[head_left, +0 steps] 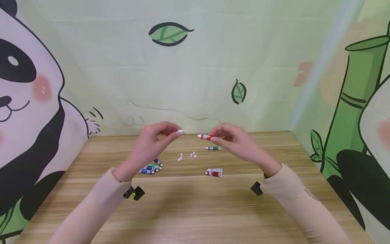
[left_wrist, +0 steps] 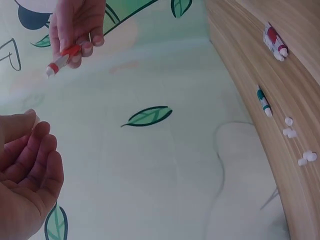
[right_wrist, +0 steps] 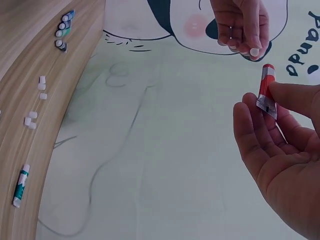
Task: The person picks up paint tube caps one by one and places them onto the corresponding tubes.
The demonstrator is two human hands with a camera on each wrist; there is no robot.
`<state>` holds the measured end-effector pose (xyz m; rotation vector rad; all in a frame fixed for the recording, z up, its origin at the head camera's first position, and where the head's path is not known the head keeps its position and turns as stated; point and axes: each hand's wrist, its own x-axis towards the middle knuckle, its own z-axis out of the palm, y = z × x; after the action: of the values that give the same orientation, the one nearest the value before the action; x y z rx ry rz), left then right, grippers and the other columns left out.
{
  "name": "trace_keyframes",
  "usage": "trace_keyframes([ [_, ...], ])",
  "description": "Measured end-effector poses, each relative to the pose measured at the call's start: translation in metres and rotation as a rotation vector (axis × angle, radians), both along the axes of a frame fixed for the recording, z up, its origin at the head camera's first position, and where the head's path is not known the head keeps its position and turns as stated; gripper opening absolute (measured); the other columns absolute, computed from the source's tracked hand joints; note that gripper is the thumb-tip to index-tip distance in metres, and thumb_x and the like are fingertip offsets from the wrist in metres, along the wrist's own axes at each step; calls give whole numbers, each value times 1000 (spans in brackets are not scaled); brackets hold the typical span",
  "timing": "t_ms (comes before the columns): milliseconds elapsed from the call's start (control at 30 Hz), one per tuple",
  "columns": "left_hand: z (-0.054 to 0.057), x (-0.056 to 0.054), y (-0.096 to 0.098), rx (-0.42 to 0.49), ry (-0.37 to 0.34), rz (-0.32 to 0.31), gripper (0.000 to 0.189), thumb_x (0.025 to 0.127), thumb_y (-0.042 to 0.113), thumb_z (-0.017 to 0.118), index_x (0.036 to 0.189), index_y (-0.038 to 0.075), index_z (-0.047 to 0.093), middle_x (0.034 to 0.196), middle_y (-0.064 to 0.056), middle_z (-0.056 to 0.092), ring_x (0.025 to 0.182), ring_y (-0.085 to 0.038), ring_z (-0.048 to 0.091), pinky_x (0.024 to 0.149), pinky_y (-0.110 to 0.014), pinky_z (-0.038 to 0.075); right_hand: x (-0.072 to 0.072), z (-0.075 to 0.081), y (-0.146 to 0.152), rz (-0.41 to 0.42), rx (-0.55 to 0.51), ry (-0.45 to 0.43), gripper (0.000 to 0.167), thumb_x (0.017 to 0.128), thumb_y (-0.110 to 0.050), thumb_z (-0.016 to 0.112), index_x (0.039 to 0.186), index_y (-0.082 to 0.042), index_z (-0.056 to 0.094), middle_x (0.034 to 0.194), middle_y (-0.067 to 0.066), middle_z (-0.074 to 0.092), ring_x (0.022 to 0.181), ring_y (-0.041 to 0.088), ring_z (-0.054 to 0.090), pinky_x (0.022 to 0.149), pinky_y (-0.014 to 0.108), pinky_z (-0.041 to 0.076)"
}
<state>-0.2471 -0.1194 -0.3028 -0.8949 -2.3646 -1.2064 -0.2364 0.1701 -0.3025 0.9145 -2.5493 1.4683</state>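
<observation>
My left hand (head_left: 152, 140) pinches a small white cap (head_left: 180, 131) between thumb and fingertips, above the table's far part. Facing it, my right hand (head_left: 239, 140) grips a red paint tube (head_left: 206, 137) with a silver band, its white tip pointing at the left hand. Cap and tube are apart. Whether that tip is a bare nozzle or a cap, I cannot tell. In the right wrist view the tube's flat crimped end (right_wrist: 267, 107) shows under the thumb. Several loose white caps (head_left: 191, 155) lie on the wood below, between the hands.
Several blue, green and dark tubes (head_left: 147, 171) lie grouped at left on the wooden table (head_left: 195, 210). A dark green tube (head_left: 212, 148) lies below the right hand; nearer are a dark red tube (head_left: 213, 174) and a whitish tube (head_left: 215, 170). A panda-printed cloth (head_left: 201, 67) hangs behind.
</observation>
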Motion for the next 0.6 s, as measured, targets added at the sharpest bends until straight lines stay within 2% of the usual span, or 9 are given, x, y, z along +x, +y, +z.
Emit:
trace_keyframes([
  [333, -2, 10, 11, 62, 74, -102, 17, 95, 20, 73, 108, 10, 75, 100, 3, 75, 89, -9, 68, 78, -31, 57, 3, 4, -8, 54, -9, 2, 15, 99, -11, 66, 113, -7, 67, 105, 4, 68, 93, 20, 66, 83, 40, 57],
  [600, -3, 15, 18, 83, 76, -124, 15, 94, 19, 74, 106, 10, 75, 96, 5, 74, 86, -9, 68, 72, -31, 58, 4, 5, -13, 100, -46, 4, 14, 97, -8, 67, 111, -6, 68, 107, 9, 67, 93, 20, 67, 80, 36, 58],
])
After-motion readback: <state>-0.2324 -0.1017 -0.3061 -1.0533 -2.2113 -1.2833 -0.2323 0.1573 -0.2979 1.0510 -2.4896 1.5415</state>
